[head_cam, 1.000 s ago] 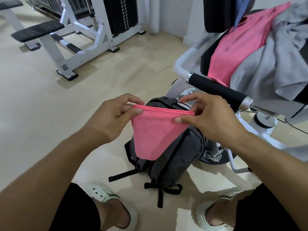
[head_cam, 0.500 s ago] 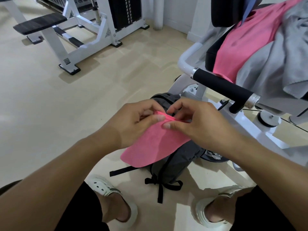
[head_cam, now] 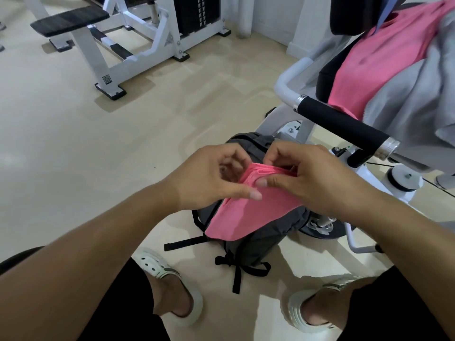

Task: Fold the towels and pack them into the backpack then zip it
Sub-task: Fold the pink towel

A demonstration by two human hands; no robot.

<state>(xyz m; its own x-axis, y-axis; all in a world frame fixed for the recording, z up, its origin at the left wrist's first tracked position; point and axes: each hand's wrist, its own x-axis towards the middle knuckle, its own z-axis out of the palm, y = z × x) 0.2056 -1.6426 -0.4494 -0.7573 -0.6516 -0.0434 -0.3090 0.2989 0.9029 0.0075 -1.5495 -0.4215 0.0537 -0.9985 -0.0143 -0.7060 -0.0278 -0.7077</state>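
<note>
- Landmark: the dark grey fabric backpack (head_cam: 256,232), lying on the pale floor (head_cam: 73,143) between the person's feet in white perforated clogs (head_cam: 170,276).
- Small pink folded towel (head_cam: 248,212) held in the air directly above the backpack, covering its middle from this view.
- Left hand (head_cam: 211,178) pinches the towel's upper left edge, thumb on the near face and fingers curled behind. Right hand (head_cam: 307,178) pinches the upper right edge the same way. Both closed narrow on cloth, nearly touching each other.
- Orientation: the stacked fold edges sit at the top, bunched between the two hands; the towel hangs from there with its long axis running down and toward the person's left foot. The rounded free end points at the backpack's lower left side.
- Backpack's long axis runs away from the person, straps and black buckle ties at the near end. Whether its zip is open I cannot tell; the hands hide the top.
- Risk: the layers at the top look loosely gathered. Shifting either pinch could let an inner layer slip out and the fold fall open.
- Risk: if the opening is shut or narrow, pushing the towel in one-handed would likely crumple it.
- Beyond and right of the backpack, a larger pink towel (head_cam: 374,65) and a grey towel (head_cam: 413,99) lie draped over a white gym machine with a black padded handle (head_cam: 342,124), not yet folded.
</note>
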